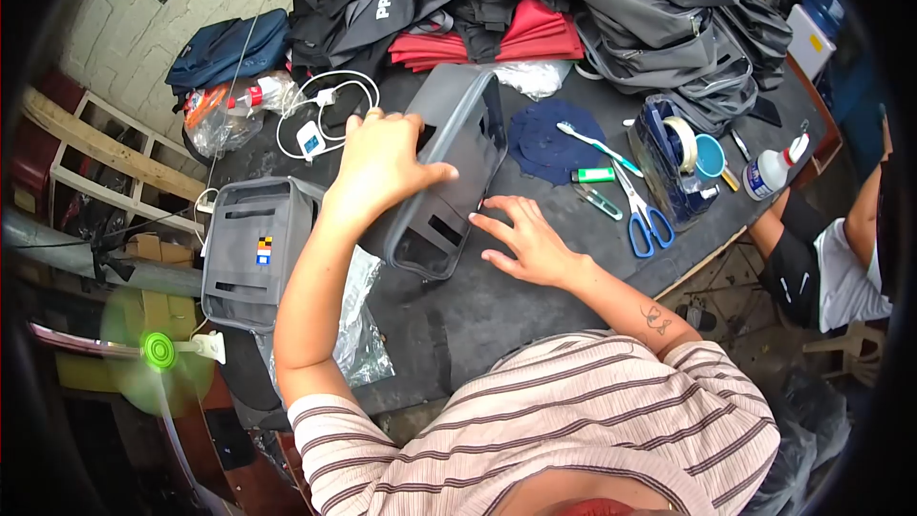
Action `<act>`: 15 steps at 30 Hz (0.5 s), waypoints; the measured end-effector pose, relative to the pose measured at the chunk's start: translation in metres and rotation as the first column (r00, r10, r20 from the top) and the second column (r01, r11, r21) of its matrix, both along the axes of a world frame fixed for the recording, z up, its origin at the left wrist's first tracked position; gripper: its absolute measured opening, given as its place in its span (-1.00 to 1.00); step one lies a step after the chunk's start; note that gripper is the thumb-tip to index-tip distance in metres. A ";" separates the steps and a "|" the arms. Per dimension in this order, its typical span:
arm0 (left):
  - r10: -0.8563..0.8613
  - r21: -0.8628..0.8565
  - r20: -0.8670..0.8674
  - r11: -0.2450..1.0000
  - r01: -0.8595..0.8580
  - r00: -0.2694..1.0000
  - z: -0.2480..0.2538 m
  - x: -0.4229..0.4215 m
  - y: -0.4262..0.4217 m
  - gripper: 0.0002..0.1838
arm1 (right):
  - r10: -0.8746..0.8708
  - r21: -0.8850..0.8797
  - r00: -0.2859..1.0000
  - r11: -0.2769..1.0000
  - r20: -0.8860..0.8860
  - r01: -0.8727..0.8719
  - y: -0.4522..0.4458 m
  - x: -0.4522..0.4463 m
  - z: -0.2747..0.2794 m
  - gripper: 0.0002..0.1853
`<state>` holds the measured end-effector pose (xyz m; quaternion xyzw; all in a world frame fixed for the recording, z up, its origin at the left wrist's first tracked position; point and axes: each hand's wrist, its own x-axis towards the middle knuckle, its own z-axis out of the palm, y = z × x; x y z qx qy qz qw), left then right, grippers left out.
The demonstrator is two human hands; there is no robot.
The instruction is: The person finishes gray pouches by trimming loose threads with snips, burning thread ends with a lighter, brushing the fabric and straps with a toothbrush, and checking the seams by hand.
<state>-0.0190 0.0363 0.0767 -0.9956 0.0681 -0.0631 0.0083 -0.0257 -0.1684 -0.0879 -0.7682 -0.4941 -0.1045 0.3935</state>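
A grey box-shaped bag piece (449, 186) with dark slots stands tilted on the dark table in front of me. My left hand (377, 162) grips its left side, fingers bent at the upper part and thumb lying across the grey face. Close against the right edge of the piece is my right hand (525, 244), fingers apart and fingertips at the edge. Whether they press on it I cannot tell. A similar grey bag piece (253, 253) with small coloured flag patches lies to the left, beside a clear plastic bag (363, 325).
Blue-handled scissors (645, 220), a toothbrush (597, 145), a green lighter (594, 175) and a glue bottle (776, 167) lie right. Grey backpacks (650, 38) and red fabric (535, 33) fill the back. A white cable (310, 139) coils left; a fan (159, 351) spins lower left. Another person (845, 258) sits right.
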 end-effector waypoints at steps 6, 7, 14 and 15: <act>-0.067 -0.134 0.156 0.987 0.089 0.986 0.012 0.021 0.034 -0.62 | -0.105 -0.080 0.993 0.992 -0.048 0.101 -0.014 0.008 -0.034 -0.68; -0.064 -0.137 0.143 0.987 0.084 0.988 0.020 0.021 0.032 -0.62 | -0.143 -0.090 0.989 0.986 -0.046 0.138 -0.019 0.010 -0.040 -0.72; -0.204 -0.033 0.098 0.978 0.208 0.974 -0.012 0.041 0.031 -0.60 | -0.250 -0.189 0.965 0.954 -0.076 0.232 -0.038 0.023 -0.062 -0.79; -0.202 -0.034 0.092 0.978 0.206 0.975 -0.011 0.040 0.029 -0.60 | -0.247 -0.190 0.966 0.955 -0.081 0.229 -0.039 0.023 -0.065 -0.79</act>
